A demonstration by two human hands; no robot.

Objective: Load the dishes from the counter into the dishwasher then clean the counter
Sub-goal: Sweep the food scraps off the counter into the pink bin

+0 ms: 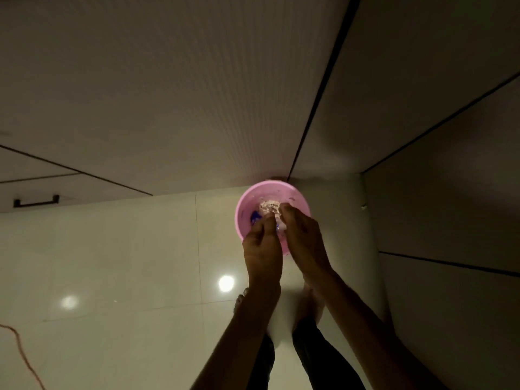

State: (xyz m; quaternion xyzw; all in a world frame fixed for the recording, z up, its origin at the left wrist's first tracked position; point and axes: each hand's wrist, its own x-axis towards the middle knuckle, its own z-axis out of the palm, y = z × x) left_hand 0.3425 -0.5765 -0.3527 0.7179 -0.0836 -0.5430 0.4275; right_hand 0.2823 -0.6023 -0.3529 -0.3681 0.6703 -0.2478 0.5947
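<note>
Here a pink bin (244, 205) stands on the pale tiled floor (118, 263) just right of the frame's centre, against the foot of the cabinets (168, 108), with crumpled whitish waste (268, 207) and a blue scrap (255, 218) inside. Both hands hang over it: the left hand (260, 243) and right hand (302, 239) have their fingertips bunched at the waste, though whether either pinches it I cannot tell. A black handle (36, 201) shows at left.

Pink round bin (244, 209) stands upright on the floor, scraps inside.
</note>
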